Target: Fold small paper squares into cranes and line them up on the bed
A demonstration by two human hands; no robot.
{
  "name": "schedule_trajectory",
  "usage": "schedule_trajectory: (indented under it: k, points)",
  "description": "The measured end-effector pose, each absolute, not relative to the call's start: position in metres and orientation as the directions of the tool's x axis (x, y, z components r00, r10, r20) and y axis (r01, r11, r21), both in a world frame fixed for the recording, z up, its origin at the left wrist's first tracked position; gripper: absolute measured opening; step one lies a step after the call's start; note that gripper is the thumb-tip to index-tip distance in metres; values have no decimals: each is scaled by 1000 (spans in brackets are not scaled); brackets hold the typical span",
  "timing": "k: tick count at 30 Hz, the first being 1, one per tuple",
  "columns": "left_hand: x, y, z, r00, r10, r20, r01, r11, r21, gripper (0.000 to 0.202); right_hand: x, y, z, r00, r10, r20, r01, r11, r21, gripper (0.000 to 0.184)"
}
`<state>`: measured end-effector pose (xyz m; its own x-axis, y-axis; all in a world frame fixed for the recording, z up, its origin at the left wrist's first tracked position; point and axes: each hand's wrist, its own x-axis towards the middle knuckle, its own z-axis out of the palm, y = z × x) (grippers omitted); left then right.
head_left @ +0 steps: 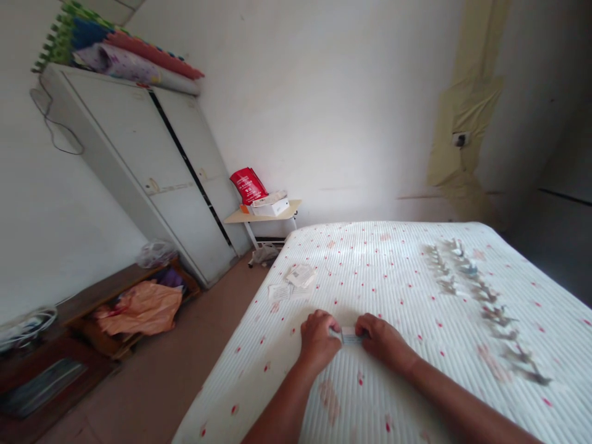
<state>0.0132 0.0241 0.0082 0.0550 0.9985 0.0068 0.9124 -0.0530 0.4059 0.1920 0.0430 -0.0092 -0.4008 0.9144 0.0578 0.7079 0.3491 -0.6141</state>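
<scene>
My left hand (318,340) and my right hand (383,341) rest on a white quilted mattress (398,290) with small red marks. Both are closed in a pinch on a small pale slip of paper (349,336) lying between them, one hand at each end. A small pile of similar paper slips (296,280) lies further away on the mattress, near its left edge. To the right, a long row of small grey-brown folded pieces (481,302) runs across the mattress.
A grey metal cabinet (152,179) stands at the left wall with rolled mats on top. A small table (263,214) holds a red bag and a white box. A low wooden shelf (115,308) with an orange bag sits at the left.
</scene>
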Motion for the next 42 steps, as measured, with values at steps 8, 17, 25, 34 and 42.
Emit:
schedule_trajectory:
  k: [8, 17, 25, 34, 42]
  points:
    - [19, 21, 11, 29, 997, 73, 786, -68, 615, 17, 193, 41, -11, -420, 907, 38, 713, 356, -605, 22]
    - [31, 27, -3, 159, 977, 141, 848, -209, 487, 17, 191, 41, -14, -372, 927, 42, 738, 323, -592, 18]
    - [17, 32, -4, 275, 947, 168, 790, -322, 522, 12, 199, 35, -5, -285, 958, 36, 772, 251, -583, 20]
    - [17, 25, -4, 287, 924, 252, 789, -378, 485, 18, 219, 32, -1, -76, 997, -11, 678, 43, -734, 14]
    - [22, 24, 1, 274, 928, 252, 815, -363, 451, 15, 192, 38, 5, -28, 996, 83, 739, 77, -670, 9]
